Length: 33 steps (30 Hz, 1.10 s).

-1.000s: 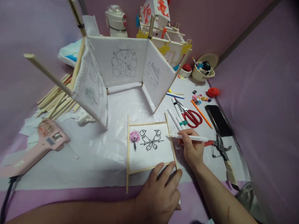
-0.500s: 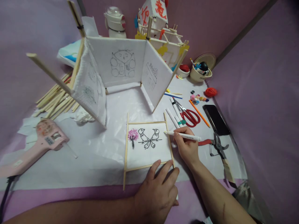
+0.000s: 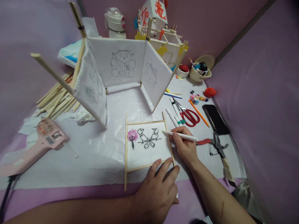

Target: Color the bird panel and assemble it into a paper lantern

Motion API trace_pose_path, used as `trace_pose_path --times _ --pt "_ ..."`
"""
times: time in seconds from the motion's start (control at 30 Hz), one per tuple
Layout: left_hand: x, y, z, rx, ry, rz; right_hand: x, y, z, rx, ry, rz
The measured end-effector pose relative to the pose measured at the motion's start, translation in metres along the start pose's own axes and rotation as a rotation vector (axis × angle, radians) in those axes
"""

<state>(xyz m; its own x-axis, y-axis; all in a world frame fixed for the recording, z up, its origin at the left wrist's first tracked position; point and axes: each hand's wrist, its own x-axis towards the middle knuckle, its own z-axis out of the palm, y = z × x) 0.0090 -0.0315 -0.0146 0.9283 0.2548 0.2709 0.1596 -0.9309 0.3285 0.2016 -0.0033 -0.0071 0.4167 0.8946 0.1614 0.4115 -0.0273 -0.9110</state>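
A white marker (image 3: pixel 184 136) is pinched in my right hand (image 3: pixel 185 147), its pale tip just over the right side of a framed white panel (image 3: pixel 140 160). Thin wooden sticks edge this panel, which lies flat and bears a black drawing of two birds on a branch (image 3: pixel 149 139). Left of the birds is a pink flower-like scribble (image 3: pixel 132 135) on a dark stem. My left hand (image 3: pixel 160 186) rests with fingers spread over the panel's lower right corner and its bottom stick. Its thumb is mostly hidden.
Behind stands a folding panel structure (image 3: pixel 126 62) with sketches. To the left lie a pink glue gun (image 3: pixel 46 140) and wooden sticks (image 3: pixel 56 96). To the right are red-handled scissors (image 3: pixel 190 117), capped markers (image 3: pixel 171 117), pruning shears (image 3: pixel 218 144) and a phone (image 3: pixel 216 119).
My right hand and the marker have shifted slightly left. The framed panel has turned very slightly, its top edge moving left. My left hand stays in place on the panel.
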Motion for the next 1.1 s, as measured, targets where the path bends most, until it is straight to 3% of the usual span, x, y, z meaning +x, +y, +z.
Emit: trace_pose_path --times 1.1 --pt "-0.0007 0.0003 0.0007 -0.02 -0.033 -0.008 0.0005 0.0 -0.0005 -0.011 -0.014 0.04"
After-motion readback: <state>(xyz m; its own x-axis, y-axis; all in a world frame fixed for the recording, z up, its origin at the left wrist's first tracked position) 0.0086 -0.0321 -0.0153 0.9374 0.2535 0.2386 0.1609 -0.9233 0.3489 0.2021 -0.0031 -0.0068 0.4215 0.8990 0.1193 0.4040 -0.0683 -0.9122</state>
